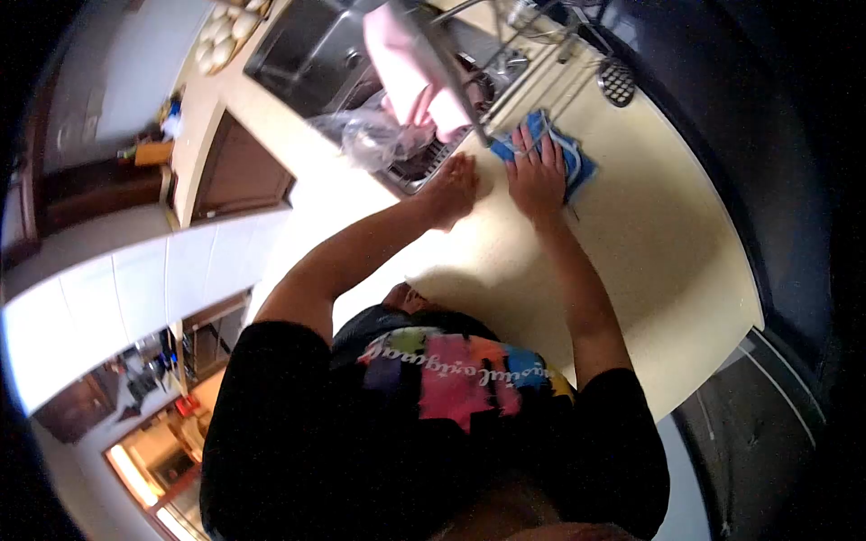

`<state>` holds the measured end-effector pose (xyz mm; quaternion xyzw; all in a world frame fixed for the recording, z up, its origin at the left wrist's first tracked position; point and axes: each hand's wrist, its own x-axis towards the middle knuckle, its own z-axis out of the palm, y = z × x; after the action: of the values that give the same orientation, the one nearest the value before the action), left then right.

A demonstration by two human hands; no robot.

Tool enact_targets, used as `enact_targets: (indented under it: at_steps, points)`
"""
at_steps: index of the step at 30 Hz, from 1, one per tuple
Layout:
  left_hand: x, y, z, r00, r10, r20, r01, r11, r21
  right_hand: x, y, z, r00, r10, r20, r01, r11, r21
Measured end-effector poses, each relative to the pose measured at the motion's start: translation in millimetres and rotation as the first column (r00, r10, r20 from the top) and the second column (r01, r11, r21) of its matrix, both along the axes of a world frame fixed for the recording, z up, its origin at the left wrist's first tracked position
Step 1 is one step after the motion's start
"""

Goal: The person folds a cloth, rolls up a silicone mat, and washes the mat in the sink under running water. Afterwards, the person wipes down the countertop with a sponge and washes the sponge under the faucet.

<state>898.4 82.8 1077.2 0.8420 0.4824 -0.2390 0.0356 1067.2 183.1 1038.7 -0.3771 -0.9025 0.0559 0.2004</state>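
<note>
My right hand (pixel 538 178) presses a blue cloth (pixel 580 169) with pale trim onto the cream countertop (pixel 631 234). Its fingers lie over the cloth, which bunches out around them. Close to the sink's near edge, my left hand (pixel 451 191) rests on the counter with its fingers drawn together. I see nothing between them, though the palm side is hidden. Just beyond that hand are a clear plastic bag (pixel 372 140) and a pink cloth (pixel 406 68), which hangs over the sink from a metal rack.
The steel double sink (pixel 302 45) lies ahead of me. The metal rack (pixel 456 77) stands beside it, near the blue cloth. A slotted utensil (pixel 616 83) is at the counter's far right edge. A tray of eggs (pixel 221 38) sits at the upper left.
</note>
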Motion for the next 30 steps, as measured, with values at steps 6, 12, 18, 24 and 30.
enact_targets:
  at_steps: [6,12,18,24,30]
  points:
    - [-6.4,-0.4,-2.4,0.994,-0.032,-0.103,0.022,0.995,-0.1,42.1,-165.9,-1.6,0.985,0.146,0.091,-0.135,0.984,-0.121]
    - [-43.7,-82.8,-27.0,0.958,0.025,0.285,-0.108,0.955,0.276,30.5,-275.4,-10.0,0.968,0.177,0.179,-0.15,0.976,-0.155]
    - [-182.6,-231.9,45.5,0.836,0.434,0.335,-0.368,0.897,-0.243,-127.1,-265.0,11.9,0.928,0.332,0.166,-0.328,0.943,-0.05]
    - [-318.1,-347.3,34.3,0.472,0.849,0.237,-0.816,0.523,-0.247,-281.9,-248.9,16.2,0.92,0.327,0.214,-0.312,0.945,-0.102]
    - [-379.4,-362.5,13.0,0.284,0.904,0.319,-0.876,0.38,-0.297,-391.9,-228.3,9.0,0.871,0.375,0.316,-0.36,0.927,-0.109]
